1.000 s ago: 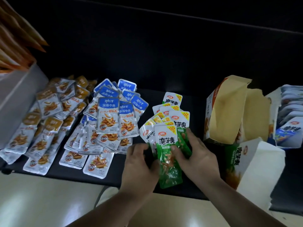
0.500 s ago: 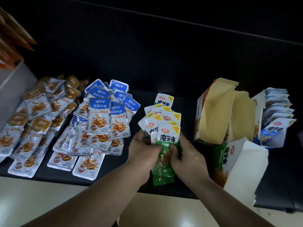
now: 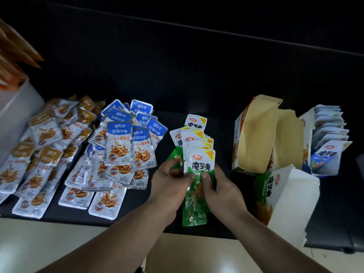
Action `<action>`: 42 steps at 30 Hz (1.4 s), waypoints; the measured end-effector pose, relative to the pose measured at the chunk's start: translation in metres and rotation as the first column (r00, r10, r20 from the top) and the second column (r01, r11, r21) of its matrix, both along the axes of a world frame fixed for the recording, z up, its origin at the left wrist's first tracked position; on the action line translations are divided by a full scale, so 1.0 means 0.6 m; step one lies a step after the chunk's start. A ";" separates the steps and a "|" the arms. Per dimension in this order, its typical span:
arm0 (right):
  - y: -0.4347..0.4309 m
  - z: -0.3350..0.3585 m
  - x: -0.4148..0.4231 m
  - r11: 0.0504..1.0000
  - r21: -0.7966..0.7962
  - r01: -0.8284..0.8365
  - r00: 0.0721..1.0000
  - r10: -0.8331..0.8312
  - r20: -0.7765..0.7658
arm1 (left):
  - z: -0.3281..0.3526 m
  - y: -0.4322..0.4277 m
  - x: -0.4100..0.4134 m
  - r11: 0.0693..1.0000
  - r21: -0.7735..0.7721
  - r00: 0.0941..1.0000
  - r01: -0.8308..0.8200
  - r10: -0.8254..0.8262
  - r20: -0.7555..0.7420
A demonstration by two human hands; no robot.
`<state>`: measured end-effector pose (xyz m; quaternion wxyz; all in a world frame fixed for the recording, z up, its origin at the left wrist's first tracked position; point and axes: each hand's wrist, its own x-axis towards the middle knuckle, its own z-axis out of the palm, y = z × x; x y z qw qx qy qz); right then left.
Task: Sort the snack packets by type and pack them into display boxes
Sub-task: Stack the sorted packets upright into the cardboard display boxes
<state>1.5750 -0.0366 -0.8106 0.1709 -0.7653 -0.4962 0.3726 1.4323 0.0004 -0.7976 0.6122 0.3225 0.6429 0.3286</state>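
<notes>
Fingers (image 3: 205, 176) of left hand (image 3: 167, 182) and right hand (image 3: 224, 192) clasp green packets (image 3: 201, 164) on black surface (image 3: 222, 131), pale floor (image 3: 59, 243) below.

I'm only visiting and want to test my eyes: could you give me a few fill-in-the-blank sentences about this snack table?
1. The left hand and right hand both grip a stack of packets whose colour is ____.
2. Between that stack and the orange packets lies a pile of ____ packets.
3. The green box lies to the ____ of the hands.
Missing words: green; blue; right.
</notes>
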 end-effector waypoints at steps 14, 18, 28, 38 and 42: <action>0.013 0.061 -0.014 0.965 0.078 0.251 0.911 -0.209 -0.355 | 0.030 -0.015 0.002 0.883 0.279 0.920 0.378 -0.392 -0.006; 0.017 0.080 -0.024 0.971 0.083 0.224 0.888 -0.169 -0.428 | 0.037 -0.014 -0.013 0.852 0.345 0.914 0.395 -0.403 -0.050; 0.021 0.101 -0.021 0.998 0.056 0.001 0.884 0.025 -0.468 | 0.038 -0.013 -0.018 0.821 0.430 0.900 0.375 -0.434 0.042; 0.029 0.107 0.011 0.983 0.170 0.065 0.839 0.039 -0.542 | 0.035 -0.011 -0.033 0.709 0.413 0.798 0.572 -0.597 -0.081; 0.034 0.100 0.005 0.981 0.167 0.098 0.807 0.020 -0.590 | 0.028 -0.020 -0.037 0.750 0.377 0.826 0.543 -0.557 -0.083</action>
